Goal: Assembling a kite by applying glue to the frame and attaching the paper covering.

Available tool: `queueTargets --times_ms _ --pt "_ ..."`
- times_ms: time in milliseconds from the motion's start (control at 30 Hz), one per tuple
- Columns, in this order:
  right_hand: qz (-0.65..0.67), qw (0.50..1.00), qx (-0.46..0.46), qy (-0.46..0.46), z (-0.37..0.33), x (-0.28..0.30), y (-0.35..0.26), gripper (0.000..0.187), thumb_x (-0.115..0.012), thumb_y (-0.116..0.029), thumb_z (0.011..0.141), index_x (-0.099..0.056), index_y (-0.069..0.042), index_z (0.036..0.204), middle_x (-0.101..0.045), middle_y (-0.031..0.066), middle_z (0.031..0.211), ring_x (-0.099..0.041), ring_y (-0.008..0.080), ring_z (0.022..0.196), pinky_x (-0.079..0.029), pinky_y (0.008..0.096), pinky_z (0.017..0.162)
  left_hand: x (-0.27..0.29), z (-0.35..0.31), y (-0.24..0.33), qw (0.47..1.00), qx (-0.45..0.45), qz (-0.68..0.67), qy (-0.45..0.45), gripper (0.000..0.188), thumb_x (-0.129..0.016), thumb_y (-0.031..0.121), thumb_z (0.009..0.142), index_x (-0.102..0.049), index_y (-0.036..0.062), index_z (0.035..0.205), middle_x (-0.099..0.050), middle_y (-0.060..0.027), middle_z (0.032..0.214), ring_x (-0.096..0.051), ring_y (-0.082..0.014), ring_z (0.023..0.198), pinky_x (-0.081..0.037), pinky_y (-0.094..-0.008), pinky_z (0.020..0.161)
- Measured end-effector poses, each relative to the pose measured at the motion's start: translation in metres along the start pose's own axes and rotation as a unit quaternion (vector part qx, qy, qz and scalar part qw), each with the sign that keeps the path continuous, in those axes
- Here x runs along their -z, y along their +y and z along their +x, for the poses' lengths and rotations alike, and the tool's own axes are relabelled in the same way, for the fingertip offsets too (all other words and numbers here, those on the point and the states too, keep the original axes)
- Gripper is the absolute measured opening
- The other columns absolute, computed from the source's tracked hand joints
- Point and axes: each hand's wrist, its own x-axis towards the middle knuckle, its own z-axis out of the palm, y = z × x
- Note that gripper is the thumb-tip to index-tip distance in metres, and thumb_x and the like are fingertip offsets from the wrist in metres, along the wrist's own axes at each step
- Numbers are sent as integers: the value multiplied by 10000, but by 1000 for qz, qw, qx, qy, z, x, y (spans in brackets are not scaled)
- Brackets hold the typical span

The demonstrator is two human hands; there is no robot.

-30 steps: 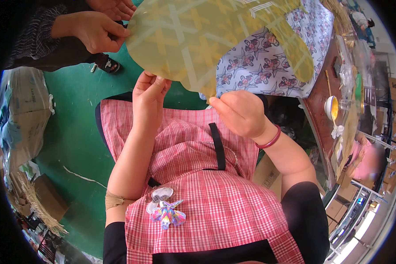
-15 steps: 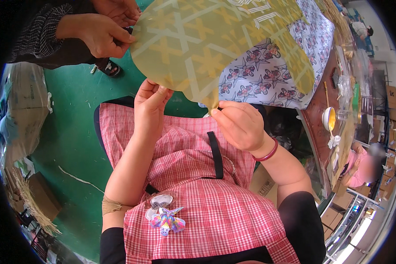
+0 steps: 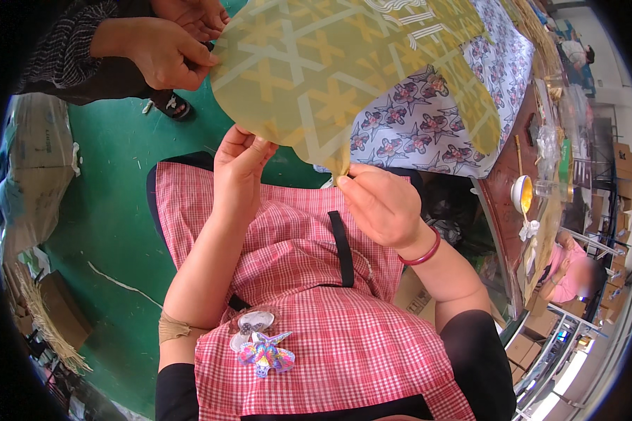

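A thin olive-yellow sheet (image 3: 309,77) with rounded edges, pale crossing bands and white printing is stretched out in front of me. At its lower left edge, my left hand (image 3: 240,165) is closed, thumb and fingers pinching the rim. My right hand (image 3: 385,207) pinches the narrow lower tip of the same sheet. Another person's hand (image 3: 165,52) grips the sheet's left edge, with that person's second hand (image 3: 193,15) just behind. Partly under the sheet lies a white fabric (image 3: 390,137) printed with stars and figures.
A reddish-brown table (image 3: 502,203) runs along my right, carrying a small white bowl (image 3: 522,194) with yellow inside and a brush handle (image 3: 519,154). Plastic-wrapped goods (image 3: 38,168) stand on the green floor (image 3: 112,224) at left. A person in pink (image 3: 569,270) is farther off.
Both my hands keep their pinch, and the sheet has barely shifted. My right forearm has moved slightly left. The distant person in pink has changed posture.
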Motion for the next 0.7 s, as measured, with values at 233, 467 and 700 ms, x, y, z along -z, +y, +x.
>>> queueTargets --times_ms 233,467,700 --pt "-99 994 10 -43 24 20 -11 255 -689 -37 644 -663 -12 897 -562 38 836 -555 170 696 -407 286 513 -7 0 4 1000 -9 12 12 197 -518 35 887 -544 19 1081 -585 -28 1010 -544 -113 922 -427 -250 855" --pt "-42 997 -36 -46 25 21 -16 267 -685 18 644 -657 11 909 -560 73 834 -558 197 656 -435 291 516 -7 -2 3 1000 -10 14 12 193 -531 52 875 -550 22 1064 -588 -26 972 -536 -112 875 -410 -255 840" --pt "-22 998 -50 -16 20 17 -21 274 -706 44 679 -647 43 947 -570 92 874 -604 202 722 -478 268 549 -1 -2 -1 1000 -11 29 1 167 -543 66 879 -555 31 1042 -590 -15 932 -533 -109 840 -410 -261 818"
